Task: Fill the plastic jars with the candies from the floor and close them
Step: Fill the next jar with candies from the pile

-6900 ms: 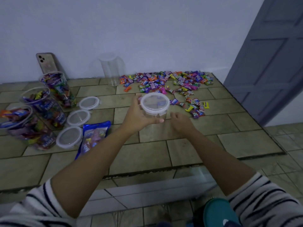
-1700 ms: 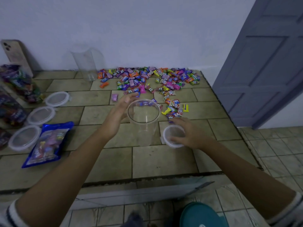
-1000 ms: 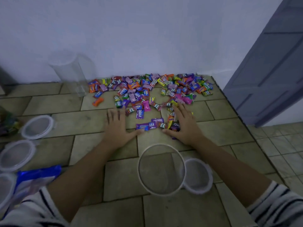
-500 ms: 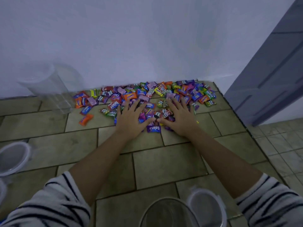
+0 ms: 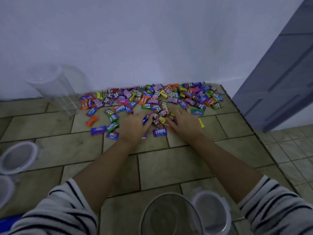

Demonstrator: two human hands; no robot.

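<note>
1. Bright foil-wrapped candies (image 5: 152, 99) lie heaped on the tiled floor (image 5: 169, 167), against the wall at your 12 o'clock.
2. Your left hand (image 5: 133, 128) and right hand (image 5: 184, 126) rest on the pile's near edge. Their fingers curl inward round a small clump cupped between them.
3. The open jar (image 5: 169, 216) stands at 6 o'clock, close to you and seemingly empty. Its lid (image 5: 211, 216) lies just beside it at its 3 o'clock.
4. You are on the gathering step, so filling has barely begun and closing is far off.
5. Next, tighten both hands under the clump, lift it, and bring it back toward 6 o'clock. Release low over the jar's mouth so nothing spills past the rim.
6. A second clear jar (image 5: 55, 89) waits by the wall at 10 o'clock.
</note>
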